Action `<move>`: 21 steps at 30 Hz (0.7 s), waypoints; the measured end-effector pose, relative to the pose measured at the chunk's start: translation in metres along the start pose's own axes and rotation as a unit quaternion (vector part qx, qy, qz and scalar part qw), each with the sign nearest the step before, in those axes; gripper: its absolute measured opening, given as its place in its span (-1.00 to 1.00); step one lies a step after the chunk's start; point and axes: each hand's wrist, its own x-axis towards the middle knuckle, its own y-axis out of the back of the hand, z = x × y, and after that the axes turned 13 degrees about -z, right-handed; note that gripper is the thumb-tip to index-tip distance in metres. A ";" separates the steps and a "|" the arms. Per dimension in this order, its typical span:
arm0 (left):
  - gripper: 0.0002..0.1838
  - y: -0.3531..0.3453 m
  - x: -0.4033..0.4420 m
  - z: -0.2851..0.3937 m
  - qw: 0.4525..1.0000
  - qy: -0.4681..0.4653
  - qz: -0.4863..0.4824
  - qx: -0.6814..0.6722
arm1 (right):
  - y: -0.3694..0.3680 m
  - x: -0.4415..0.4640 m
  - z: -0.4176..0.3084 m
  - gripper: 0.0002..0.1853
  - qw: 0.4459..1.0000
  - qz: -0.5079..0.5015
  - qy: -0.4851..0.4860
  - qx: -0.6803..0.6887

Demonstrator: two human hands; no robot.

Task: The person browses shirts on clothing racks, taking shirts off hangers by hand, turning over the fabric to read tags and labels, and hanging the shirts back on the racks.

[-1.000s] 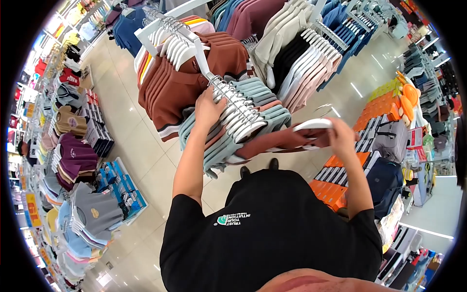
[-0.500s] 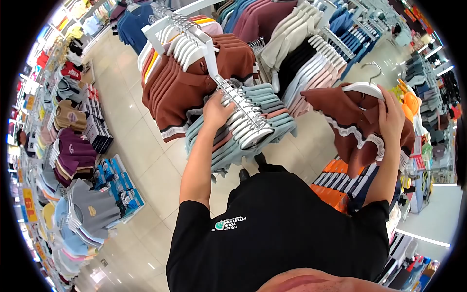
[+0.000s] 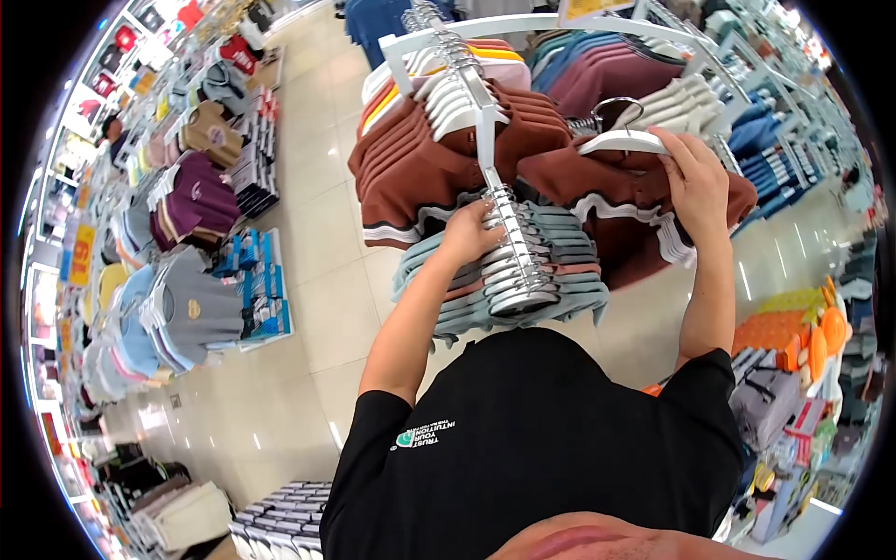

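Note:
My right hand (image 3: 695, 182) is closed on one end of a white hanger (image 3: 621, 142), its hook free in the air. From that hanger hangs a brown polo shirt (image 3: 549, 175) with white-striped trim, held just right of the rack. My left hand (image 3: 472, 233) is closed around hangers at the white rail (image 3: 485, 140), where a row of grey-green shirts (image 3: 562, 245) hangs. Its fingertips are partly hidden among the hooks. Farther along the same rail are several brown polo shirts (image 3: 411, 177) on white hangers.
Behind stand racks with mauve shirts (image 3: 616, 79), cream garments (image 3: 686, 103) and blue clothes (image 3: 754, 126). Shelves of folded and hung shirts (image 3: 191, 299) line the left, across a tiled aisle (image 3: 322, 271). Orange goods (image 3: 793, 327) and a grey bag (image 3: 770, 401) are at the right.
My right hand has brought the brown polo shirt leftward and up, close to the rack. My left hand stays at the rail by the grey-green shirts. The camera view has turned.

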 end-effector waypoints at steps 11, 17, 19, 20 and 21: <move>-0.52 -0.004 -0.005 0.001 0.999 0.049 0.010 -0.007 | -0.118 0.079 0.016 -0.70 0.986 -0.020 0.142 0.089; -0.45 -0.003 -0.014 0.020 0.996 0.077 0.021 0.042 | -0.128 0.109 0.014 -0.70 0.979 0.011 0.144 0.146; -0.45 -0.002 -0.016 0.026 0.996 0.078 0.032 0.039 | -0.111 0.122 0.016 -0.70 0.973 0.034 0.152 0.173; -0.45 -0.002 -0.016 0.025 0.996 0.069 0.038 0.038 | -0.103 0.128 0.015 -0.70 0.969 0.046 0.155 0.187; -0.45 -0.003 -0.015 0.023 0.996 0.071 0.032 0.045 | -0.095 0.133 0.014 -0.70 0.966 0.062 0.161 0.193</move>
